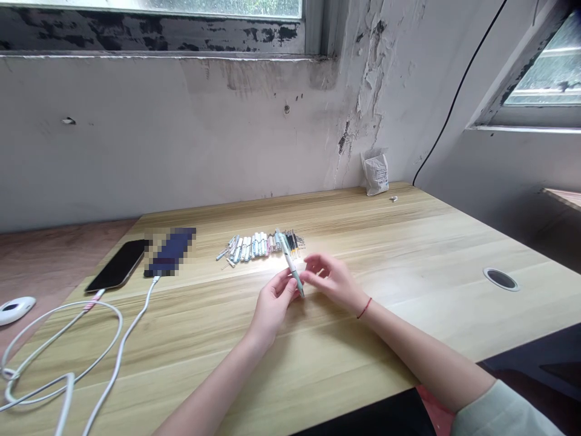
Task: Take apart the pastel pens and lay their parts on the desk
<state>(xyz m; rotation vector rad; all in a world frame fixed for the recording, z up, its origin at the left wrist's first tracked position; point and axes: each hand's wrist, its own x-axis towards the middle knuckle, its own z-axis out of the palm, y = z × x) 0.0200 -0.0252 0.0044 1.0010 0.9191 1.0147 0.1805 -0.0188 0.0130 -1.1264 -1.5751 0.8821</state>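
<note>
My left hand (pixel 275 298) is closed on a pale green and white pen (pixel 290 261), which it holds tilted above the desk near the middle. Close to the pen's lower part is my right hand (pixel 331 278), its fingers curved and a little apart; it seems to hold nothing, though its fingertips come near the pen. Behind the hands lies a row of white and light blue pen parts (pixel 254 245), with dark thin refills (pixel 293 241) at its right end. The upper end of the held pen overlaps this row in view.
At the left, a black phone (pixel 118 265) and a blurred blue device (pixel 172 251) lie with white cables (pixel 118 357) attached. A white device (pixel 17 310) sits far left. A white packet (pixel 376 174) stands by the wall; a round desk hole (pixel 501 279) is at right.
</note>
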